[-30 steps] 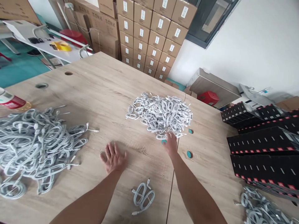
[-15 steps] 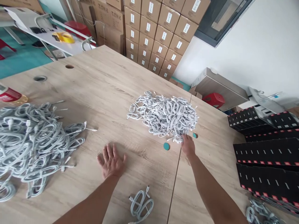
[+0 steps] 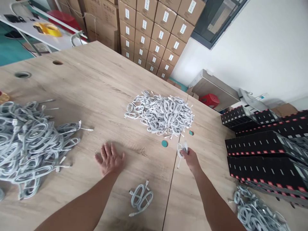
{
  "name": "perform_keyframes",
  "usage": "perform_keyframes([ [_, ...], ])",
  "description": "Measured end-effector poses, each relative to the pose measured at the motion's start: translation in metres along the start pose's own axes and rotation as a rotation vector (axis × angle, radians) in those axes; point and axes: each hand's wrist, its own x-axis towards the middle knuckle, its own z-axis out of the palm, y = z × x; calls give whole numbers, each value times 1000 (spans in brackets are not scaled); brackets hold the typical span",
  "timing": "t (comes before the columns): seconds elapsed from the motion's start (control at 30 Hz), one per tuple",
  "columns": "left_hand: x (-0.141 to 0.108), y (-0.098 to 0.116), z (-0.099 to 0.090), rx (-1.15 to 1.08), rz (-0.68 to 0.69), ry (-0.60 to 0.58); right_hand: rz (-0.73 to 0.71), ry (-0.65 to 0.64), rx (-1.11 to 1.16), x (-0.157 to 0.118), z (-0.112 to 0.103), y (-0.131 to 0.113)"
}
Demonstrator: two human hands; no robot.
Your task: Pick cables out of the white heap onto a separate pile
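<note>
A slim white cable, wound into an oval coil (image 3: 179, 150) with one end dangling, is pinched in a worker's right hand (image 3: 191, 159) just on the near side of a heap of similar white coils (image 3: 166, 114), clear of it. The left hand (image 3: 112, 160) lies palm down, fingers splayed, nearer the worker than the heap and to its left, well apart from the right. Two flat teal discs (image 3: 164, 143) sit by the heap's near edge. Closer to the worker than the heap rests a lone pale cable (image 3: 141, 198) in two rounded loops, its plugs exposed. Left of the heap sprawls a tangle of loosely ringed grey-white cables (image 3: 36, 141). All lie on a wood-grained worktop (image 3: 96, 80), split by a straight dark seam (image 3: 169, 192) running toward the heap. Right of the heap stand rows of black boxes (image 3: 255, 144) trimmed in red, with grey cables (image 3: 260, 208) bunched before them. Beyond the heap, brown cartons (image 3: 154, 38) with white labels rise beside a white wall (image 3: 264, 48), near a red stool (image 3: 210, 100). Far left beyond the heap, yellow tape (image 3: 51, 30) tops a white table over teal flooring (image 3: 9, 51).
</note>
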Motion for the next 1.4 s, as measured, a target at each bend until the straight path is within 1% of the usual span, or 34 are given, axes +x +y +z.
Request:
perform_keyframes([
  [0.07, 0, 1, 1, 5, 8, -16, 75, -158, 132, -44, 16, 4],
  [0.17, -1, 2, 2, 18, 23, -35, 156, -350, 225, -113, 54, 10],
  [0.23, -2, 2, 2, 19, 28, -39, 199, -484, 220, -151, 78, 14],
  [0.27, -2, 3, 2, 16, 30, -39, 210, -537, 190, -166, 88, 15],
  [0.3, -3, 3, 1, 11, 32, -38, 202, -559, 129, -177, 94, 15],
  [0.33, -3, 4, -1, 5, 34, -37, 167, -549, 30, -184, 97, 15],
  [0.37, -4, 4, -2, -1, 36, -35, 111, -506, -102, -188, 98, 13],
  [0.43, -4, 5, -3, -12, 41, -31, -45, -366, -393, -188, 96, 9],
  [0.47, -5, 5, -4, -16, 43, -31, -123, -304, -499, -186, 96, 6],
  [0.5, -5, 5, -4, -17, 44, -31, -184, -264, -555, -183, 97, 4],
  [0.53, -5, 5, -4, -18, 43, -32, -224, -247, -564, -180, 101, 2],
  [0.6, -4, 5, -4, -16, 40, -34, -256, -265, -499, -178, 114, 2],
  [0.67, -3, 4, -5, -16, 35, -31, -261, -326, -422, -186, 130, 8],
  [0.77, -1, 3, -7, -21, 26, -20, -298, -475, -336, -208, 149, 28],
  [0.83, 1, 2, -7, -28, 20, -13, -309, -563, -266, -211, 152, 42],
  [0.87, 1, 1, -7, -31, 18, -8, -311, -572, -228, -205, 150, 47],
  [0.9, 2, 1, -6, -32, 15, -2, -303, -553, -194, -191, 146, 48],
  [0.93, 2, 1, -6, -32, 13, 6, -280, -500, -163, -169, 139, 45],
  [1.0, 2, 0, -5, -28, 6, 21, -194, -331, -117, -108, 122, 28],
  [1.03, 1, 0, -5, -22, 4, 32, -136, -208, -103, -71, 113, 16],
  [1.1, 1, -1, -3, -4, 3, 51, -91, 48, -109, 2, 97, -12],
  [1.13, 1, -2, -3, 6, 3, 60, -83, 142, -142, 34, 90, -25],
  [1.17, 2, -2, -2, 17, 3, 68, -64, 201, -184, 61, 86, -36],
  [1.2, 2, -3, -1, 27, 3, 75, -39, 233, -236, 83, 82, -46],
  [1.23, 2, -4, 0, 37, 1, 78, -14, 243, -287, 99, 80, -52],
  [1.3, 2, -5, 1, 57, -4, 83, 12, 226, -359, 117, 77, -58],
  [1.4, 1, -5, 2, 76, -7, 79, -34, 189, -372, 118, 65, -47],
])
